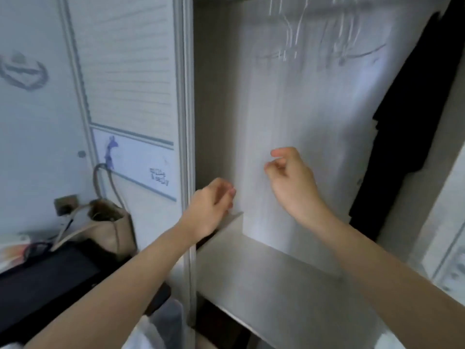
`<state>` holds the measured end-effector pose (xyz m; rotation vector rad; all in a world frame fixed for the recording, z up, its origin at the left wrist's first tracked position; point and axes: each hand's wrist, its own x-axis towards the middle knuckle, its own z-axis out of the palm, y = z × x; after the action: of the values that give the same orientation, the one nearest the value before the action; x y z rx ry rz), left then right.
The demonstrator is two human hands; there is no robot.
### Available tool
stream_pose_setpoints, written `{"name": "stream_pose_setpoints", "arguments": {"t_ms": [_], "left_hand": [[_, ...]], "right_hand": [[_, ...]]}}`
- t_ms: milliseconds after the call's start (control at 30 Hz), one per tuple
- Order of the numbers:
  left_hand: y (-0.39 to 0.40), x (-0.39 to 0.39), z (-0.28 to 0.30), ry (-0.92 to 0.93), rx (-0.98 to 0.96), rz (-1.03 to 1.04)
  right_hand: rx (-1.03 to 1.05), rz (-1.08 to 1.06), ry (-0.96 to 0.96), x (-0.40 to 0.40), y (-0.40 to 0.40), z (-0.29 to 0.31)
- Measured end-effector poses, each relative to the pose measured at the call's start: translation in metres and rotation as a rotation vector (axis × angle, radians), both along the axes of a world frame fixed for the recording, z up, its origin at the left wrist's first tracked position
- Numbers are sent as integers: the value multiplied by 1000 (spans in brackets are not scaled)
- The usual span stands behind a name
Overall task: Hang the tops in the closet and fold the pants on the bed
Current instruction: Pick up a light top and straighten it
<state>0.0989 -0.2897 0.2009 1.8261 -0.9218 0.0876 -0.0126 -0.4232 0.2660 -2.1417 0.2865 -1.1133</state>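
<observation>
A white top (314,137) hangs in the open closet from a hanger (327,54) near the top, and it is blurred. My left hand (211,207) is at the top's lower left edge with its fingers curled. The blur hides whether it pinches the fabric. My right hand (292,180) is in front of the middle of the top, loosely curled, with a gap between thumb and forefinger and nothing in it. A black garment (407,127) hangs to the right of the white top. Neither pants nor a bed are in view.
Several bare wire hangers (292,31) hang above. A closet shelf (276,278) runs below the top. The sliding closet door (125,84) stands at the left. In front of the door are a beige bag (110,222) and a black surface (45,285).
</observation>
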Motion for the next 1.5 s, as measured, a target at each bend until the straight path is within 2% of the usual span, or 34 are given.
{"name": "stream_pose_setpoints", "arguments": {"t_ms": [100, 267, 433, 567, 667, 733, 800, 900, 967, 1067, 1133, 1200, 1333, 1400, 1467, 1500], "left_hand": [[89, -1, -44, -27, 162, 188], [216, -11, -125, 81, 473, 459], [320, -21, -220, 171, 785, 654], [374, -18, -275, 554, 933, 772], [398, -15, -299, 845, 1033, 735], [409, -15, -307, 1032, 907, 700], [417, -14, -314, 1253, 707, 726], [419, -14, -325, 1516, 337, 763], [417, -10, -328, 1565, 184, 777], [410, -2, -326, 1592, -13, 743], [404, 5, -323, 1638, -272, 677], [398, 11, -320, 1620, -476, 654], [385, 16, -310, 1509, -567, 684], [383, 17, -298, 1469, -723, 687], [384, 17, -279, 1538, -924, 661], [383, 17, -268, 1532, -955, 660]], "right_hand": [[43, 192, 151, 20, 56, -56], [183, 437, 462, 60, 144, -146], [74, 545, 829, 96, 220, -222], [-147, 602, 1053, 109, 262, -266], [-255, 690, 1099, 113, 294, -292], [-423, 641, 1113, 113, 313, -305], [-574, 587, 1048, 114, 331, -315], [-587, 549, 894, 116, 343, -318], [-476, 545, 840, 120, 347, -316], [-159, 561, 766, 125, 348, -298], [101, 596, 737, 128, 345, -275], [265, 638, 718, 129, 343, -246], [427, 721, 634, 114, 337, -192], [514, 764, 593, 97, 330, -168], [567, 844, 549, 75, 319, -150], [553, 860, 537, 65, 311, -144]]}}
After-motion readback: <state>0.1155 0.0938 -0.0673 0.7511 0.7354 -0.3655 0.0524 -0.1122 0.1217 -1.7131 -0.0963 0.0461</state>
